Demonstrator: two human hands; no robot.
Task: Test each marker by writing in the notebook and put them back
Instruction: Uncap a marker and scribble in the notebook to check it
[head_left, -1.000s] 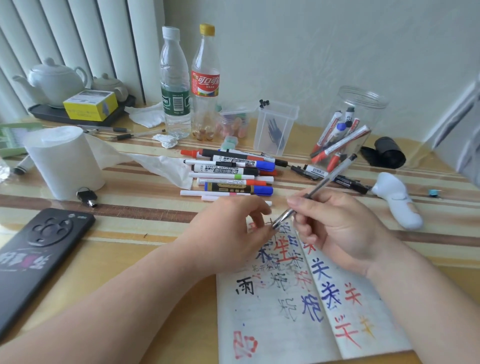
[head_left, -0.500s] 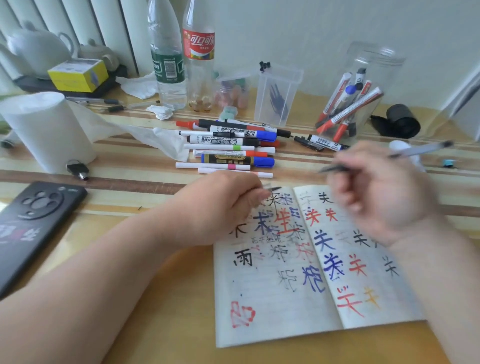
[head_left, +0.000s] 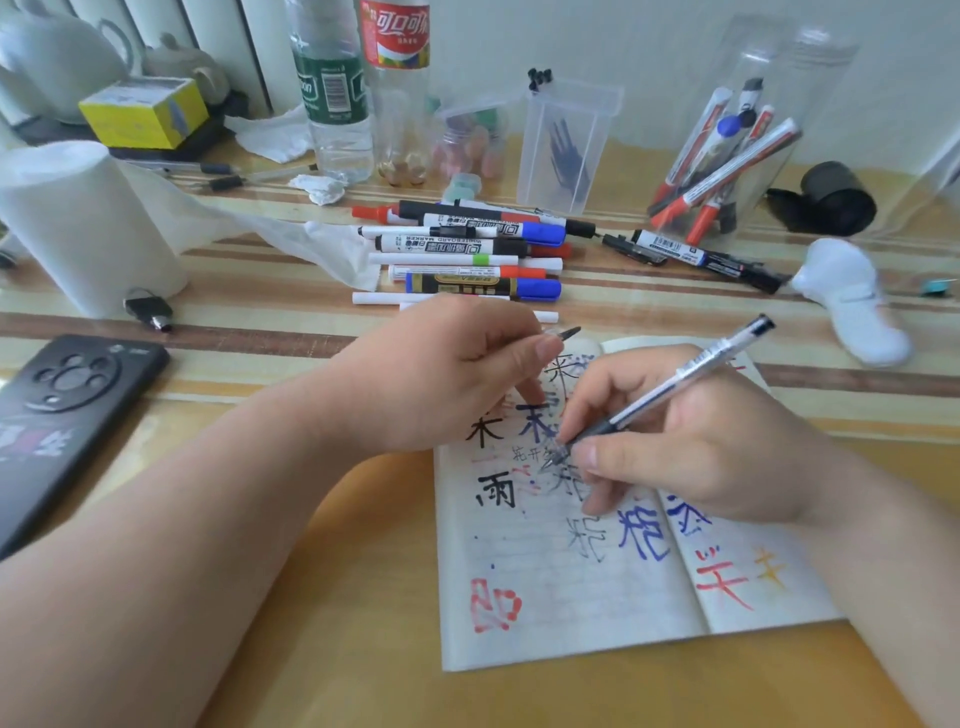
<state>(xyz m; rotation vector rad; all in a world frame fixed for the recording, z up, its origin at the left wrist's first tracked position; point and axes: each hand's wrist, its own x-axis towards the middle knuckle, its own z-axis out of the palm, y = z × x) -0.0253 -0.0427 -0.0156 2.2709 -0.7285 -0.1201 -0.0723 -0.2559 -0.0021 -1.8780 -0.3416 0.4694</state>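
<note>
Testing: one clear-barrelled pen (head_left: 675, 382) against the left page of the notebook (head_left: 545, 597), which lies open on the counter (head_left: 337, 597).
Writing side: right grip (head_left: 691, 447) clenched round the pen low on its dark section, barrel leaning up and away to the right; nib at the paper among grey and blue characters, contact too fine to confirm.
Holding side: left grip (head_left: 441, 374) pinching a small cap (head_left: 565, 335) between thumb and forefinger; a lower finger rests on the top of the page.
Stock: row of markers (head_left: 467, 244) lying side by side on the counter beyond the notebook; more standing in a clear jar (head_left: 821, 93) at far right.
Page state: crowded with black, blue and red marks round the nib; bare ruled lines lower on the left page, above a red scrawl.
Method: judged best to move the nib onto bare paper so a thin line reads clearly; hold the page flat with the left finger; one short character, light even pressure.
Risk: the right palm lies over inked characters and may smear them if wet; cap is small, easily dropped.
Next: recap until seated, then return the pen; which holder is its own I cannot tell.
</note>
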